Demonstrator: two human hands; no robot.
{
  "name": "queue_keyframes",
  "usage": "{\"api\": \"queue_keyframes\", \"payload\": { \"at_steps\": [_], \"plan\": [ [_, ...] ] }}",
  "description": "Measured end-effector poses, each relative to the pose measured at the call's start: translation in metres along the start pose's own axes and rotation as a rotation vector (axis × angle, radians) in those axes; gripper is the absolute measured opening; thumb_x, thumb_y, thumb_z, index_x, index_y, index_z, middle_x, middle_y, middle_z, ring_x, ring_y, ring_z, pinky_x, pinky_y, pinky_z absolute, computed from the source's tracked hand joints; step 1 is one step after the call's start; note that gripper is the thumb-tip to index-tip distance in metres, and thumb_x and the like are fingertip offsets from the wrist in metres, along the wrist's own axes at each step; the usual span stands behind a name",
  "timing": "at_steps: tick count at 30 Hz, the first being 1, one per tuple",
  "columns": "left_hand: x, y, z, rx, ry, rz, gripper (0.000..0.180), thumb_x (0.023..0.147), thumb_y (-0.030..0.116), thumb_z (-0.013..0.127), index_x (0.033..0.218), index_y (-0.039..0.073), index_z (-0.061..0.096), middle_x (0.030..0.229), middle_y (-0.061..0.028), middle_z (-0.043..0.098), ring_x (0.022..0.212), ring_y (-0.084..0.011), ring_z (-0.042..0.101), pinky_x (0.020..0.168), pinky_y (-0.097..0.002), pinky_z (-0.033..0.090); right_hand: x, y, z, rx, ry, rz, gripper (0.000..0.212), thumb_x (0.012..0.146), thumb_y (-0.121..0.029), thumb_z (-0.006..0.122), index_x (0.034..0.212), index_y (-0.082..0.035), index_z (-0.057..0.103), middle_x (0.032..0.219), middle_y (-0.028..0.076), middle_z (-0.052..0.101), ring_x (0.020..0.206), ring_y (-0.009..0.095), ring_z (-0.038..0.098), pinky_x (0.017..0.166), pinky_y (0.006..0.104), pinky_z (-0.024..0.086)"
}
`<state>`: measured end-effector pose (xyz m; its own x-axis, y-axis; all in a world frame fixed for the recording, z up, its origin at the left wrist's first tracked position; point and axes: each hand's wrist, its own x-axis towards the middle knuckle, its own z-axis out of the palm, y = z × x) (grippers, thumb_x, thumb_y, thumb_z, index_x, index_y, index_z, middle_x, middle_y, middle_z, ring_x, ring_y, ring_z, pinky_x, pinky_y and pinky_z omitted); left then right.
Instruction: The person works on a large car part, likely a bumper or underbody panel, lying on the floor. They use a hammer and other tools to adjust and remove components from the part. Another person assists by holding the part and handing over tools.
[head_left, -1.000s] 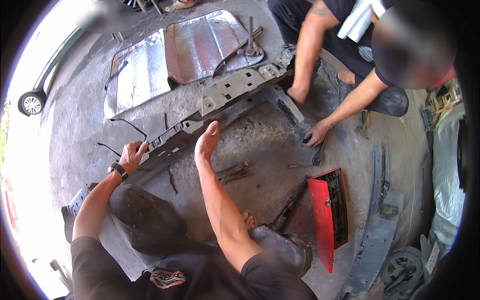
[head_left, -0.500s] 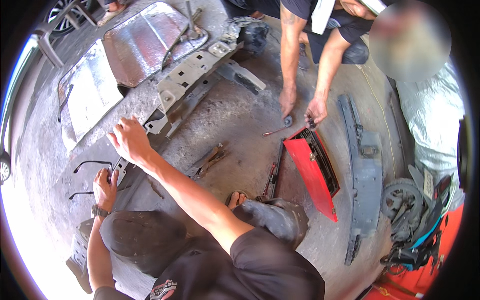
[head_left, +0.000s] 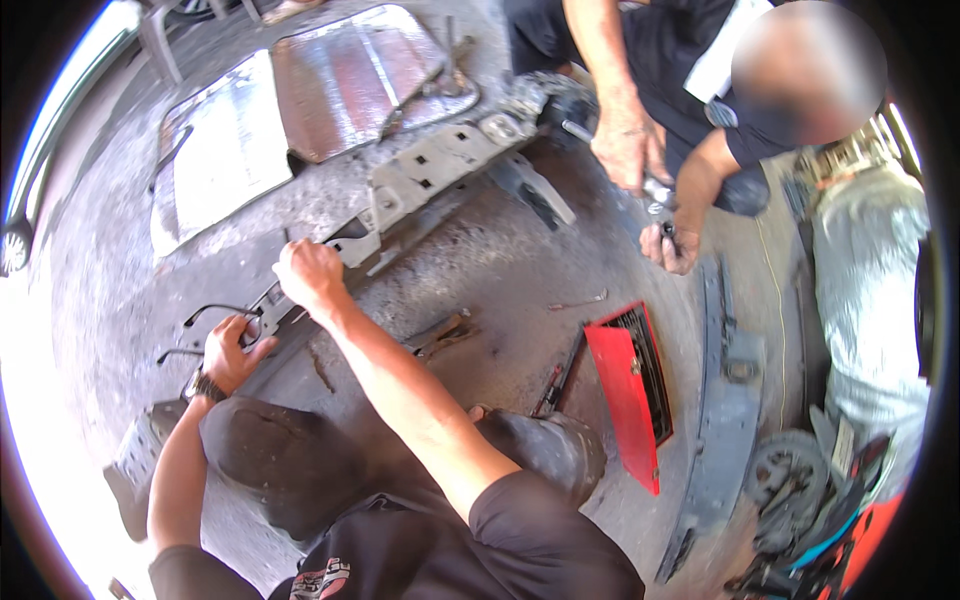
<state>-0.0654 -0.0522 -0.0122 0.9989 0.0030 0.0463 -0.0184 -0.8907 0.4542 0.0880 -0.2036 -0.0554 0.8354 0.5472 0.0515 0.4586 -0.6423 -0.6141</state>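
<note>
A long grey metal car beam (head_left: pixel 420 165) with square holes lies diagonally on the floor. At its near left end, my left hand (head_left: pixel 232 355) grips the edge, thumb and fingers around it. Farther up the same end, my right hand (head_left: pixel 312 275) is curled closed on top of the beam. What it holds, if anything, is hidden; a thin dark rod shows just above the knuckles. Two black bent hooks (head_left: pixel 205 315) stick out beside my left hand.
Across from me a crouching co-worker's hands (head_left: pixel 665 245) hold a silver wrench-like tool (head_left: pixel 658 192). An open red toolbox (head_left: pixel 625 400), a grey plastic panel (head_left: pixel 725 400) and a silver folding sunshade (head_left: pixel 345 85) lie on the concrete. A wheel (head_left: pixel 790 475) sits at right.
My right hand has gone from spread fingers to a curled grip on the beam. The co-worker's hands have lifted from beside the toolbox, now with a silver tool. The view has shifted.
</note>
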Motion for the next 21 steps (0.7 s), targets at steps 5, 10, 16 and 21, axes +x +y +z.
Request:
{"api": "queue_keyframes", "payload": {
  "at_steps": [5,10,16,21],
  "plan": [
    [-0.001,-0.001,0.000,-0.013,0.012,0.004,0.046,0.069,0.033,0.087,0.075,0.001,0.054,0.069,-0.0133,0.054,0.062,-0.0294,0.053,0.059,-0.0380,0.045,0.001,-0.001,0.000,-0.033,-0.028,0.009,0.034,0.090,-0.036,0.066,0.082,-0.004,0.072,0.080,0.018,0.072,0.072,0.029,0.073,0.063,0.0378,0.058],
    [-0.002,-0.006,0.004,-0.001,-0.005,-0.016,0.042,0.070,0.032,0.085,0.072,0.001,0.056,0.070,-0.0133,0.058,0.063,-0.0305,0.058,0.060,-0.0386,0.048,-0.001,-0.004,-0.006,-0.013,-0.092,0.028,0.034,0.090,-0.036,0.065,0.082,-0.003,0.071,0.078,0.018,0.072,0.073,0.031,0.073,0.065,0.0399,0.058],
    [-0.003,-0.004,0.007,-0.029,0.003,-0.074,0.039,0.072,0.031,0.083,0.070,0.002,0.058,0.070,-0.0134,0.060,0.064,-0.0312,0.061,0.061,-0.0392,0.050,-0.004,-0.005,-0.009,-0.061,-0.056,0.028,0.035,0.090,-0.036,0.064,0.081,-0.003,0.071,0.077,0.019,0.071,0.073,0.033,0.072,0.066,0.0416,0.057],
    [-0.003,-0.006,0.005,-0.023,0.005,-0.076,0.038,0.072,0.031,0.083,0.070,0.002,0.059,0.070,-0.0136,0.061,0.065,-0.0309,0.062,0.061,-0.0392,0.049,-0.004,-0.006,-0.007,-0.058,-0.057,0.025,0.036,0.091,-0.036,0.063,0.082,-0.002,0.071,0.078,0.019,0.071,0.074,0.034,0.072,0.067,0.0420,0.057]
  ]
}}
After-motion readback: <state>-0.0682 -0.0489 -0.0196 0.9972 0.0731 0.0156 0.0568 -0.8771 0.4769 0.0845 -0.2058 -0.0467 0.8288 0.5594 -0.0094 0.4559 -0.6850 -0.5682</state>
